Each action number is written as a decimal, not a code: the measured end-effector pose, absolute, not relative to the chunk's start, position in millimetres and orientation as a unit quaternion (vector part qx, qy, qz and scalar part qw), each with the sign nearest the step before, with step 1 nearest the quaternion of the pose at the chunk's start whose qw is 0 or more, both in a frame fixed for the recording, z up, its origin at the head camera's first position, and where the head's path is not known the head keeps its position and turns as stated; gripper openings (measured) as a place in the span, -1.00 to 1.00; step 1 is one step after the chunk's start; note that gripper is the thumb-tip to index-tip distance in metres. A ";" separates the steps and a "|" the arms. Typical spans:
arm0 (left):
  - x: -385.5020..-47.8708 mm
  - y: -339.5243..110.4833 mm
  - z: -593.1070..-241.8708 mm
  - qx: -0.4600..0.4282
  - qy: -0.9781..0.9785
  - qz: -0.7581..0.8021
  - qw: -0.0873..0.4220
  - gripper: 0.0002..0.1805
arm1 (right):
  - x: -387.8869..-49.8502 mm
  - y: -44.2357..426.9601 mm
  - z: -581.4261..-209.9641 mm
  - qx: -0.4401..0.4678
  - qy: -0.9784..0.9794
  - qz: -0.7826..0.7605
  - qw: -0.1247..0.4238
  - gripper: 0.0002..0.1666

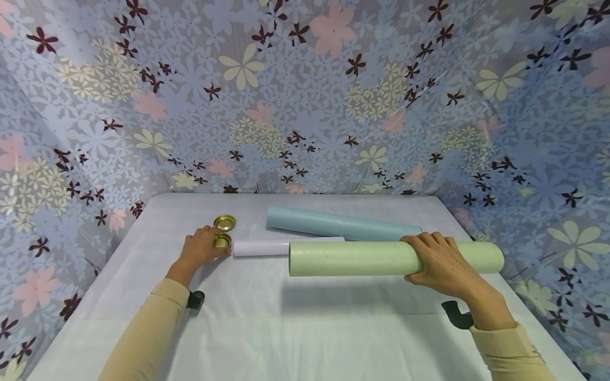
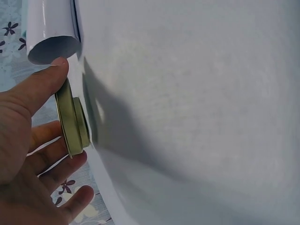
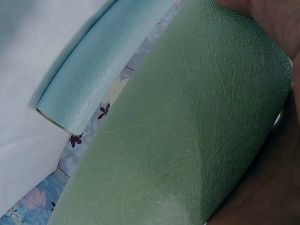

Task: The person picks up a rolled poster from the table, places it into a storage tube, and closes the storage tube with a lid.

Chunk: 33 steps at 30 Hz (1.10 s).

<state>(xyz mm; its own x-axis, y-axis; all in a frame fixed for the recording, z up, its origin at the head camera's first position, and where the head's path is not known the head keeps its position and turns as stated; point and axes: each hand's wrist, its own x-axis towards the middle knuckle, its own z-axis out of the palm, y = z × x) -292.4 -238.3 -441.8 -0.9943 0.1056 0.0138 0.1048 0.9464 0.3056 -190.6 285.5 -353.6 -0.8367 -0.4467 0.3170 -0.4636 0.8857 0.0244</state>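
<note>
A round gold lid is pinched between the thumb and fingers of my left hand, just above or at the table. A second gold lid lies right behind it. My right hand grips a long pale green tube from above, toward its right end. The tube is raised and level, its shadow falling on the cloth below. Filling most of the right wrist view, it shows a textured surface. A white tube lies behind it, partly hidden, its open left end beside the held lid.
A light blue tube lies at the back of the table, slightly slanted. In the right wrist view its end has a thin gold rim. White cloth covers the table. Floral fabric hangs behind and at both sides.
</note>
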 end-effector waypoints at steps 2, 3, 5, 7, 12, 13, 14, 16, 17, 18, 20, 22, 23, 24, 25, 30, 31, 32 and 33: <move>-290.7 -237.6 -439.5 0.051 0.987 0.154 0.002 -0.22 | -190.4 285.9 -353.7 0.238 -0.958 0.026 0.159 -0.11; -289.6 -237.3 -437.9 0.050 0.987 0.154 0.002 -0.23 | -190.4 286.1 -353.9 0.238 -0.958 0.025 0.159 -0.11; -286.9 -236.9 -433.9 0.050 0.987 0.155 0.001 -0.23 | -190.3 286.6 -353.9 0.237 -0.958 0.025 0.158 -0.11; -283.9 -237.4 -429.8 0.048 0.986 0.159 -0.001 -0.23 | -190.2 286.6 -354.0 0.236 -0.959 0.026 0.158 -0.11; -275.7 -239.1 -422.5 0.048 0.983 0.175 -0.009 -0.25 | -190.0 286.6 -353.8 0.232 -0.960 0.025 0.155 -0.10; -274.4 -239.5 -421.7 0.049 0.983 0.178 -0.011 -0.26 | -190.1 286.6 -353.9 0.232 -0.960 0.025 0.154 -0.10; -272.9 -239.7 -420.9 0.050 0.982 0.179 -0.013 -0.26 | -190.1 286.5 -354.0 0.232 -0.960 0.025 0.153 -0.10; -270.3 -240.2 -419.5 0.050 0.982 0.183 -0.017 -0.27 | -190.1 286.5 -354.3 0.232 -0.960 0.025 0.153 -0.10; -269.1 -240.2 -418.9 0.051 0.982 0.183 -0.020 -0.28 | -190.2 286.5 -354.5 0.232 -0.960 0.025 0.153 -0.10; -267.8 -239.9 -418.2 0.051 0.981 0.184 -0.022 -0.28 | -190.2 286.4 -354.6 0.232 -0.960 0.025 0.154 -0.10; -265.4 -239.3 -416.8 0.051 0.981 0.186 -0.026 -0.29 | -190.2 286.2 -354.9 0.233 -0.960 0.026 0.154 -0.10; -263.0 -238.1 -415.1 0.052 0.981 0.186 -0.030 -0.29 | -190.1 286.4 -354.6 0.233 -0.960 0.026 0.154 -0.10; -261.7 -237.3 -414.3 0.053 0.980 0.187 -0.032 -0.29 | -190.0 286.3 -354.6 0.233 -0.960 0.027 0.154 -0.10; -260.3 -236.6 -413.5 0.054 0.980 0.189 -0.034 -0.29 | -189.9 286.2 -354.5 0.233 -0.960 0.027 0.153 -0.10; -258.8 -236.0 -412.7 0.053 0.980 0.191 -0.036 -0.29 | -189.8 286.1 -354.5 0.232 -0.960 0.028 0.153 -0.10; -251.6 -232.6 -409.4 0.053 0.977 0.201 -0.048 -0.30 | -189.2 286.3 -354.3 0.231 -0.960 0.028 0.155 -0.10; -250.2 -231.8 -408.8 0.053 0.977 0.202 -0.051 -0.29 | -189.1 286.5 -354.3 0.231 -0.960 0.028 0.156 -0.10; -249.0 -231.2 -408.4 0.054 0.976 0.203 -0.053 -0.29 | -189.0 286.6 -354.3 0.231 -0.960 0.028 0.157 -0.10; -247.5 -230.6 -407.8 0.054 0.976 0.205 -0.055 -0.29 | -188.9 286.8 -354.3 0.231 -0.959 0.028 0.159 -0.10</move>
<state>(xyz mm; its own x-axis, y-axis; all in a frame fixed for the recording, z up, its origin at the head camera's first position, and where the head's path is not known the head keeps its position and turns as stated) -247.5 -230.6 -407.8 -0.9882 0.0823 0.1292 0.1273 0.9104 0.3936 -188.9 286.8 -354.3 -0.8427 -0.4348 0.3176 -0.4528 0.8914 0.0190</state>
